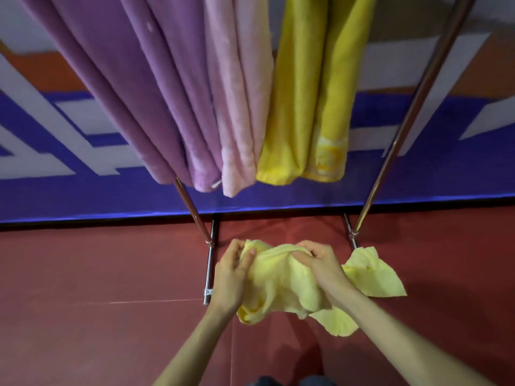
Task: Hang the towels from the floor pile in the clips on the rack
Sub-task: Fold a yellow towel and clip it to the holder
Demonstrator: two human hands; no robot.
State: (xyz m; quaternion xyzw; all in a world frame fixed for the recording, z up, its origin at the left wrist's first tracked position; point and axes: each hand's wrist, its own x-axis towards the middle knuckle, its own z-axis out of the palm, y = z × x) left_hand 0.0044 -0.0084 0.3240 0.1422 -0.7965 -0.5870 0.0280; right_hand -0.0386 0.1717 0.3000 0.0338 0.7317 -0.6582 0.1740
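Observation:
A pale yellow towel (pixel 281 285) is bunched between both my hands, low over the red floor. My left hand (pixel 232 270) grips its left edge, fingers curled into the cloth. My right hand (pixel 320 263) pinches the top fold near the middle. More pale yellow cloth (pixel 373 274) spreads on the floor to the right, behind my right wrist. Above, purple towels (pixel 133 87), a pink towel (pixel 239 107) and darker yellow towels (pixel 312 101) hang from the rack; the clips are out of frame.
The rack's chrome legs slant down at left (pixel 192 207) and right (pixel 401 135) to floor bars (pixel 209 271). A blue, white and orange banner (pixel 83 151) runs along the wall behind. Red floor (pixel 97 274) lies all around.

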